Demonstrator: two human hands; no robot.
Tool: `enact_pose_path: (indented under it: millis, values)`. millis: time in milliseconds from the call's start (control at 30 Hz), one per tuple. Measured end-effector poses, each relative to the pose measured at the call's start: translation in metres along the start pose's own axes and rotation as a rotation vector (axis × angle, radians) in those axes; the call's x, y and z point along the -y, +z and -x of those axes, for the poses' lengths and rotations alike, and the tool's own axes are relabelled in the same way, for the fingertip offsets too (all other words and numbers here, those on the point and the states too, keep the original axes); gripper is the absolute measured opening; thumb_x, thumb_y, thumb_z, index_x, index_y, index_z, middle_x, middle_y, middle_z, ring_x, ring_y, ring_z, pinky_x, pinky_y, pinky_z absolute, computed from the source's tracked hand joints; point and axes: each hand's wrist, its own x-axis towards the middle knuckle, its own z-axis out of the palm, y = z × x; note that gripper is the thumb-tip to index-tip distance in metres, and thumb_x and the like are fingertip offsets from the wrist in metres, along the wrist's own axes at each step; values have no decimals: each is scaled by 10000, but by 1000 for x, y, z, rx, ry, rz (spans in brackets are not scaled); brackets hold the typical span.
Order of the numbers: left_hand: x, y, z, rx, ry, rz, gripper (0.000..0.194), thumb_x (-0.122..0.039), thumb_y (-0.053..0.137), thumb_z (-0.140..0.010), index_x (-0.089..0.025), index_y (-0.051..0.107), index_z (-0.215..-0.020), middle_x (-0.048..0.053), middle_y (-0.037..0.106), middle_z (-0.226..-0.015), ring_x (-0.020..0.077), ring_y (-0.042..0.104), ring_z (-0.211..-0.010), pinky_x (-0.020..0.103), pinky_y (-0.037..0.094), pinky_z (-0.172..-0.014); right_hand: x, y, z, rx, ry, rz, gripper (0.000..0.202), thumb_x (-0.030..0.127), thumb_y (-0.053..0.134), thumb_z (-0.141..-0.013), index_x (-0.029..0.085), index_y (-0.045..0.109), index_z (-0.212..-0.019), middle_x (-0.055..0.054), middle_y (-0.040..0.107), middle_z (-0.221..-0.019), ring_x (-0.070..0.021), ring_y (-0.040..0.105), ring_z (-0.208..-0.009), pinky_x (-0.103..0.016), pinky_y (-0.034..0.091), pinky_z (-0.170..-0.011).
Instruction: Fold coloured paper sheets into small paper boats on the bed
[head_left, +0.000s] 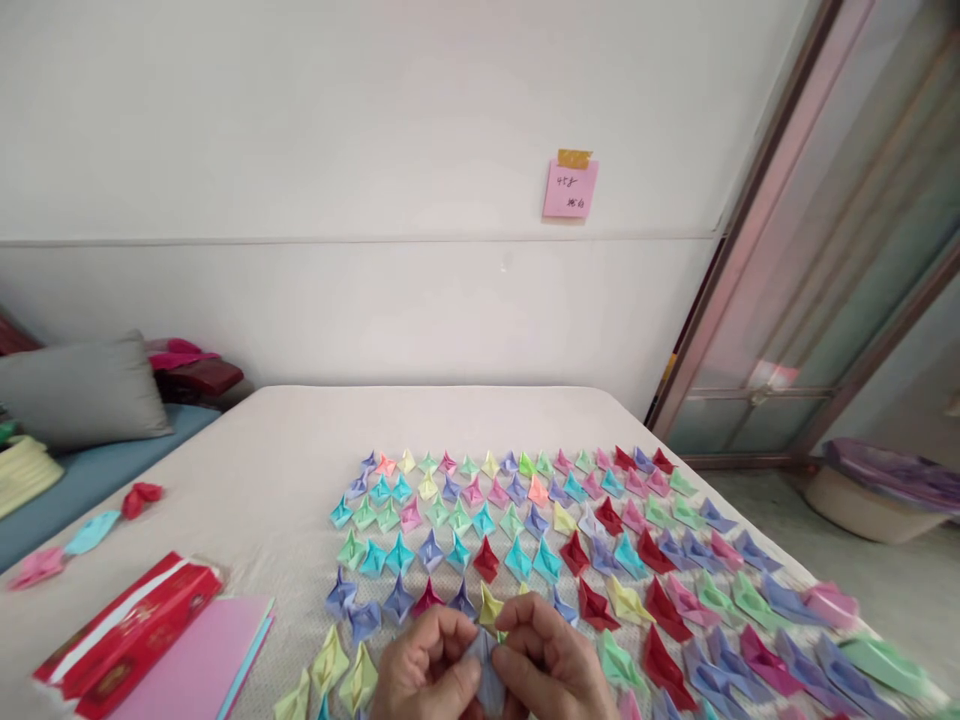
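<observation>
At the near edge of the table, my left hand [431, 662] and my right hand [551, 655] come together around a small folded piece of greyish-blue paper [489, 675]. Both thumbs and fingertips pinch it from either side, and its lower part is partly hidden. Just beyond my hands stand rows of small folded paper boats in many colours, such as a dark red boat [487, 558] and a turquoise boat [518, 557]. A yellow boat [490, 604] lies right behind my fingers, partly covered by them.
On the left lie a red tissue packet [127, 630] and a stack of pink and blue paper sheets [196, 660]. Farther left are a few loose paper pieces [93, 532]. A pink note [570, 190] is taped to the wall. A bin [877, 495] stands right of the table.
</observation>
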Motion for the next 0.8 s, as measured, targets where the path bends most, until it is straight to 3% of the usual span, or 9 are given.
enact_pose_path:
  millis: [267, 500, 800]
  values:
    - [2, 4, -2, -99, 14, -40, 73, -148, 654, -562, -173, 586, -564, -86, 493, -404, 61, 395, -342, 174, 283, -379, -7, 4, -1, 14, 18, 93, 192, 249, 680, -692, 179, 550, -815, 107, 497, -492, -68, 467, -407, -188, 353, -435]
    - [-1, 2, -3, 12, -19, 46, 97, -185, 727, -583, -157, 652, -639, -51, 586, -470, 82, 483, -362, 193, 343, -410, -7, 3, -2, -32, 13, 53, 209, 286, 682, -688, 191, 542, -810, 122, 464, -477, -66, 424, -359, -201, 346, -411]
    - [3, 6, -1, -57, 23, 9, 168, -234, 781, -600, -143, 640, -605, -62, 530, -446, 67, 427, -385, 179, 302, -423, -5, 9, -3, -76, 31, -36, 137, 121, 641, -549, 180, 567, -648, 75, 508, -522, -82, 415, -478, -210, 279, -484]
